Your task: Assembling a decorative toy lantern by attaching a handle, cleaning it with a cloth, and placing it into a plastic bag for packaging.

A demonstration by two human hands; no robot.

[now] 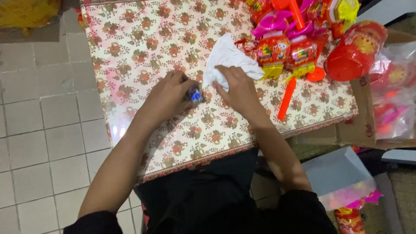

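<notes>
1. Much of the small blue object (195,94) is being hidden by the curled fingers of the left hand (167,96); only a shiny blue-and-white end is being shown, and its kind cannot be told.
2. The far edge of the table (130,47) is being cut off by the frame, as are the tops of the red and yellow toys (286,50) piled at the table's far right corner.
3. The blue object is being gripped in the left hand — fingers closed narrowly around it — and is being held just above the table's middle, peeking out at the fingertips on the side facing the right hand (238,89).
4. The white cloth (227,58) is being pressed flat against the table under the spread fingers of the right hand, just beside the blue object; its far part is lying crumpled, soft and creased.
5. The table is being covered by a glossy floral sheet — cream with reddish flowers and a patterned border.
6. An orange plastic stick (287,99) is lying near the table's right edge, below the toys.
</notes>
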